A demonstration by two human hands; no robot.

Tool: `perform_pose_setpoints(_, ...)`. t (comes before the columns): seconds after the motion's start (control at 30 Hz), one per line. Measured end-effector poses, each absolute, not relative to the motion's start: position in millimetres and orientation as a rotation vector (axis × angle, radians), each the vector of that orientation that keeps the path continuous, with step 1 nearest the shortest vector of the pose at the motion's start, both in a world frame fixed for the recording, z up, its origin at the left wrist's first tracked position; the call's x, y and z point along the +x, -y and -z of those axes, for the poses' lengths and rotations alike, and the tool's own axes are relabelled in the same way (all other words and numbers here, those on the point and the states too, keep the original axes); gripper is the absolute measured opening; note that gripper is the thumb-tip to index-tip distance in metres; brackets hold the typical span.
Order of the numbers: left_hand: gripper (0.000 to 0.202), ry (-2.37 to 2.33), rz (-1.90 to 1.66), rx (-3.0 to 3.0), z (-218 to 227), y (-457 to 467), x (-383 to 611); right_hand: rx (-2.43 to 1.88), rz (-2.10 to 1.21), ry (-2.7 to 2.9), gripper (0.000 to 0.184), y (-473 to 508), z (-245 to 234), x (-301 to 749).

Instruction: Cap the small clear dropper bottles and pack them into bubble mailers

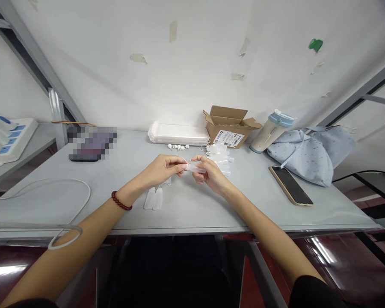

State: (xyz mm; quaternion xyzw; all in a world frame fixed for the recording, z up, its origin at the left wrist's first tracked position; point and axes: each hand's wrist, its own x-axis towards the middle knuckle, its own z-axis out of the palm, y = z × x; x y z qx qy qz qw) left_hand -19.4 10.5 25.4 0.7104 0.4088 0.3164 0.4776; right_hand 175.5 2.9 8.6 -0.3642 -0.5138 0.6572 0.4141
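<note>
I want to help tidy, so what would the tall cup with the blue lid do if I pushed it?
The cup might tip if pushed near its lid, being tall and narrow. On its side, it would probably roll, since its body looks round. Its weight is hard to guess.

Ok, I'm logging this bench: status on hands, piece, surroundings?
Left hand, right hand: both on one translucent piece. Similar pieces just beyond right hand. Open carton farther back, not in the way.
</note>
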Motion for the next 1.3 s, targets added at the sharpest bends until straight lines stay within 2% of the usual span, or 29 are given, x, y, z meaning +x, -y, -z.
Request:
perform_pose_setpoints(0.23,0.022,-0.972,-0.973,1.680,-22.1,-11.9,-18.6,-0.917,-1.688,1.247,0.026,-3.2,-10.0,174.7)
perform_pose_setpoints(0.57,0.025,-0.901,-0.840,1.365,-20.6,-11.9,-17.4,-0.897,-1.700,1.256,0.024,-2.5,-8.8,175.0)
perform_pose_setpoints(0.7,0.027,-0.970,-0.739,1.428,-24.1,-10.0,-18.3,-0.887,-1.708,1.261,0.025,-3.0,-6.1,175.0)
perform_pose_setpoints(0.97,0.027,-0.958,-0.921,1.603,-22.6,-9.7,-16.7,-0.894,-1.696,1.248,0.026,-4.9,-7.6,174.3)
perform_pose_setpoints(1.3,0.038,-0.988,-0.667,1.648,-25.6,-8.8,-16.1,-0.872,-1.694,1.253,0.025,-4.2,-8.4,175.3)
